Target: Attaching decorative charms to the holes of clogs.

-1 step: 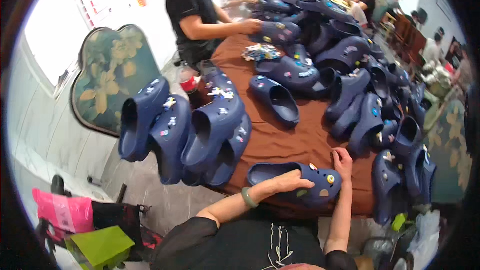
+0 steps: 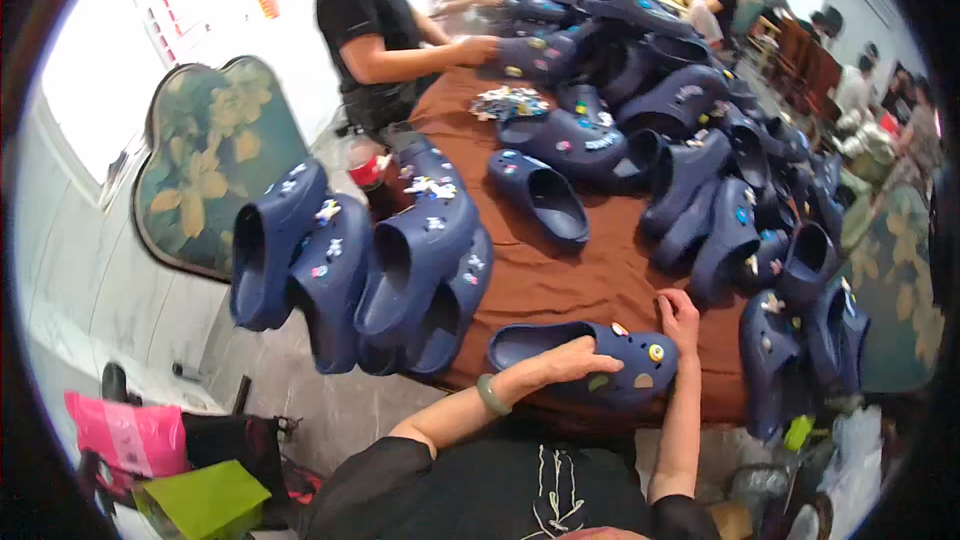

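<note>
The navy clog (image 2: 590, 360) in my hands lies flat on the brown-covered table (image 2: 560, 285), right at the near edge, just in front of my chest. Its long axis runs left to right along that edge: open heel end to my left, rounded toe to my right. Small coloured charms (image 2: 655, 352) sit on the toe top.

My left hand (image 2: 570, 360) lies over the middle of the clog, palm down, fingers curled over the upper. It is pressing and steadying, with no full wrap that I can see. A green bracelet (image 2: 492, 395) is on that wrist. My right hand (image 2: 680, 315) is at the toe end, just beyond the charms, fingers bent against the table side of the toe. Whether it pinches a charm or is loose I cannot tell; the fingertips are hidden.

So both hands touch the clog, the left nearer the heel opening, the right nearer the charms. Judgement: any charm work falls to the right hand while the left pins.

Further out, a stack of clogs (image 2: 400, 270) hangs off the table's left edge. More navy clogs (image 2: 720, 230) crowd the right side and far end. A lone clog (image 2: 540, 195) sits mid-table, with a pile of loose charms (image 2: 508, 102) beyond it. A person in a black shirt (image 2: 365, 20) stands at the far left corner, handling a clog there.
</note>
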A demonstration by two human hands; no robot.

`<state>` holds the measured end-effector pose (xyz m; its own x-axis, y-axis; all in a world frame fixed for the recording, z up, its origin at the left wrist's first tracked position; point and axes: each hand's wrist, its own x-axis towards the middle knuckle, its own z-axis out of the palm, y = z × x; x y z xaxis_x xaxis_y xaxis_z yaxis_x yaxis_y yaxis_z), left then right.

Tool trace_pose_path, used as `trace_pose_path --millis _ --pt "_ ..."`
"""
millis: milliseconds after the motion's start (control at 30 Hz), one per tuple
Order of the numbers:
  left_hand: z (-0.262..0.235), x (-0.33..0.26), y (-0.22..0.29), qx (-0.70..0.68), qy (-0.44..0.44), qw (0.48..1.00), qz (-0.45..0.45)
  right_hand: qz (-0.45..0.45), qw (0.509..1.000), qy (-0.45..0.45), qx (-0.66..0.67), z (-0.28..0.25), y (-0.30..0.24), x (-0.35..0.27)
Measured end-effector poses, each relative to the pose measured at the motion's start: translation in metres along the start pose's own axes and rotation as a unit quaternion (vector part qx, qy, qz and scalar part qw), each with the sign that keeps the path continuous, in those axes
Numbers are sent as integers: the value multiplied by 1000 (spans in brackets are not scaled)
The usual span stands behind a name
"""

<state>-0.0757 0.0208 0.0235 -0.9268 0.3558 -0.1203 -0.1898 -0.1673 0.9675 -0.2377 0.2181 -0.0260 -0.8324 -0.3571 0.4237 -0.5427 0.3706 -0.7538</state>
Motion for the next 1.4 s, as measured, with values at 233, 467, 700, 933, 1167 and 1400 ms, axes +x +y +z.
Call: trace_pose_path --millis 233,467,700,933,1167,1400 --pt "0 -6 10 6 28 999 -15 -17 1000 3 3 4 3 1" --pt "9 -29 7 6 33 999 -35 21 1000 2 17 2 -15 -10" --pt "6 -41 17 17 70 997 41 -5 1000 13 10 -2 5 0" --pt "12 -45 16 -105 137 984 -36 92 950 -229 190 -23 -69 -15" --pt "20 -52 16 -90 144 984 -49 -18 937 -337 89 -27 -89 -40" --pt "12 -46 10 -84 126 987 -48 -92 975 -195 -52 -7 -91 -43"
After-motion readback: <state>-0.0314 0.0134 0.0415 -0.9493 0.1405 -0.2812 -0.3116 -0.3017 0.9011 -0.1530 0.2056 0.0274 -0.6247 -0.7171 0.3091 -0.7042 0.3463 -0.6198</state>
